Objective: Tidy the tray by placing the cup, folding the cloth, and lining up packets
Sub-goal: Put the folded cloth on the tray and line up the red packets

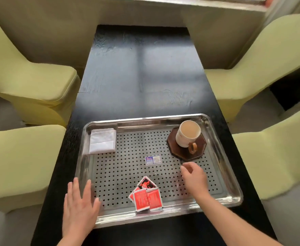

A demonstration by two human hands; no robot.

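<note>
The perforated stainless-steel rectangular tray [142, 121] sits at the near end of the black wooden table [136, 77]. The cream ceramic cup with a brown handle [188, 134] stands upright on the dark brown octagonal coaster [181, 151] in the far right corner of the tray. The white cloth [102, 141] lies folded in the far left corner. The red square packets [146, 197] lie in an overlapping cluster just beside the near rim, one of them turned at an angle. By judgement, lining them up is the outstanding step.

The left hand [80, 205] lies flat at the near left rim, fingers straight and spread, grasping nothing. The right hand [193, 176] hovers above the tray floor between the packets and the coaster, fingers loosely curled, holding nothing.

Hazards:
- The cup may hold a pale liquid. A right-hand movement that strikes the coaster or the handle can spill it.
- The packets are thin and overlap. A pinch can lift two at once or push the cluster against the rim.
- Downward pressure from the left hand on the rim can tilt or shift the tray.
</note>
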